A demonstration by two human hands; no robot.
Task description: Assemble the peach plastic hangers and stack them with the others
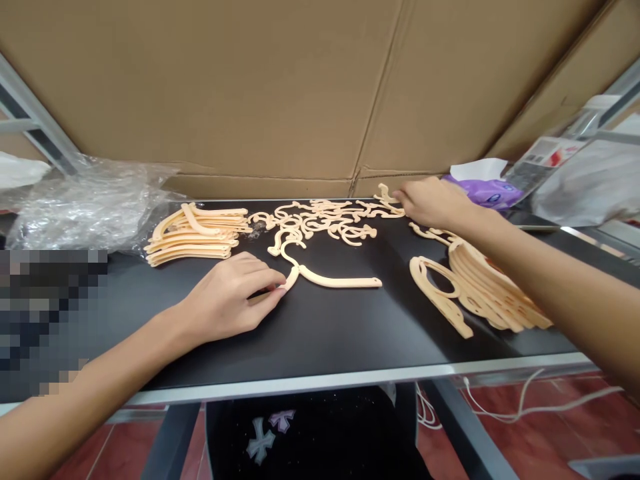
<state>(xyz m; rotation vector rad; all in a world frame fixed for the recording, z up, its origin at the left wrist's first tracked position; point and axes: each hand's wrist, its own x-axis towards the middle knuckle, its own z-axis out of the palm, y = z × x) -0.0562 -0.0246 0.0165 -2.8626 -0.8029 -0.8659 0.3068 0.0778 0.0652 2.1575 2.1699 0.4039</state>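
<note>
My left hand [231,295] rests on the black table [320,333], its fingertips pinching the end of a peach plastic hanger piece [330,279] with a hook and one arm. My right hand [431,201] reaches to the far side, fingers curled over small hook pieces at the right end of a loose pile of hooks [320,223]. What it holds is hidden. A stack of curved arm pieces [197,235] lies at the far left. A stack of hanger parts [480,287] lies under my right forearm.
Crumpled clear plastic wrap [85,207] sits at the far left. A cardboard wall [300,93] backs the table. A purple packet [487,192] and plastic bags [585,180] lie at the right. White cables [525,400] hang below the table's metal front edge.
</note>
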